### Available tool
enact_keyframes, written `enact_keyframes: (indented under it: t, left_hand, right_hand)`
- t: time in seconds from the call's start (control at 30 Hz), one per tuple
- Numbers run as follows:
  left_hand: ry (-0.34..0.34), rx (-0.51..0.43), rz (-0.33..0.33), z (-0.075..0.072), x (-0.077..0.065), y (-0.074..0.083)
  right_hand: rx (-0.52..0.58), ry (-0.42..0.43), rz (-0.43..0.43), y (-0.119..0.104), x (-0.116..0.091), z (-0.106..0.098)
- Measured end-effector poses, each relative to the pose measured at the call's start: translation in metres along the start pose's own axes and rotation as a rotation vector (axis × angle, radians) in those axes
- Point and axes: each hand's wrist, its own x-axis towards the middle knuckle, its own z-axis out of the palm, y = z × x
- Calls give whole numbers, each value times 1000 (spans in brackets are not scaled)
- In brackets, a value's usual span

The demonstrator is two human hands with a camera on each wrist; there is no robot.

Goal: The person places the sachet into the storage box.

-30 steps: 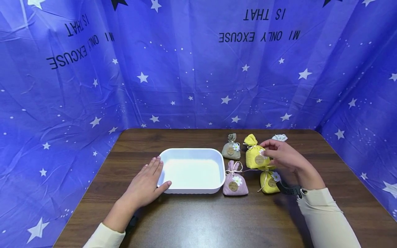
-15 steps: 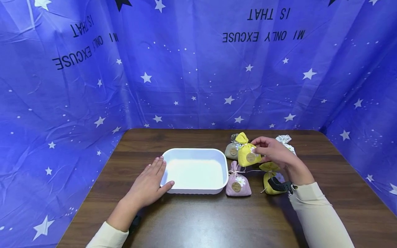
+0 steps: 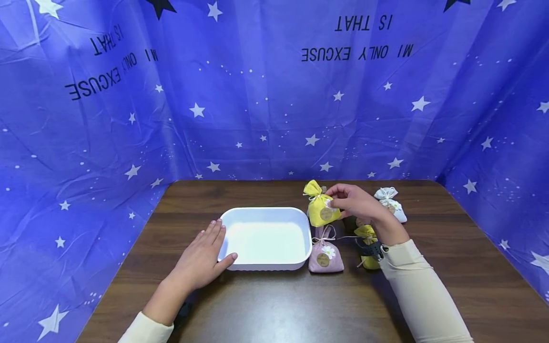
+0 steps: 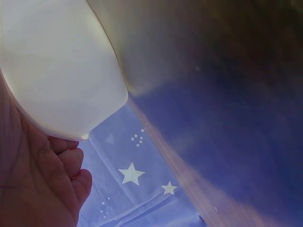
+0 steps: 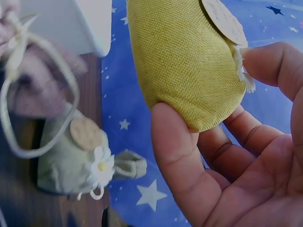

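My right hand point(image 3: 359, 205) pinches a yellow drawstring sachet point(image 3: 319, 212) by its side, holding it up off the table just right of the white tray point(image 3: 307, 238). In the right wrist view, thumb and fingers close on the lower part of the yellow sachet point(image 5: 182, 61), which has a round tag and a white flower. A grey-green sachet point(image 5: 71, 156) lies below it; the head view mostly hides that one. My left hand point(image 3: 199, 259) rests with straight fingers against the tray's left rim, and the left wrist view shows the tray's wall point(image 4: 66, 66) beside the fingers.
A pink sachet point(image 3: 326, 259) stands against the tray's right side. Another yellow sachet point(image 3: 366, 233) is partly hidden by the right wrist. Farther right lies a white sachet point(image 3: 392, 206). A blue star-print curtain point(image 3: 274, 119) hangs behind the wooden table point(image 3: 274, 305).
My right hand has carried the yellow sachet leftward, from above the other yellow sachet to near the tray's right rim. The left hand has stayed at the tray.
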Motion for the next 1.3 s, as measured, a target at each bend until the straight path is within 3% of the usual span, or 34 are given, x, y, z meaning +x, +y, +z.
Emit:
enact_keyframes:
  t: [0.97, 1.3]
  left_hand:
    - [-9, -11, -7, 2, -3, -1]
    - [0, 14, 3, 1, -1, -2]
  right_hand:
    - [102, -100, 10, -32, 42, 51]
    - [52, -121, 26, -38, 59, 68]
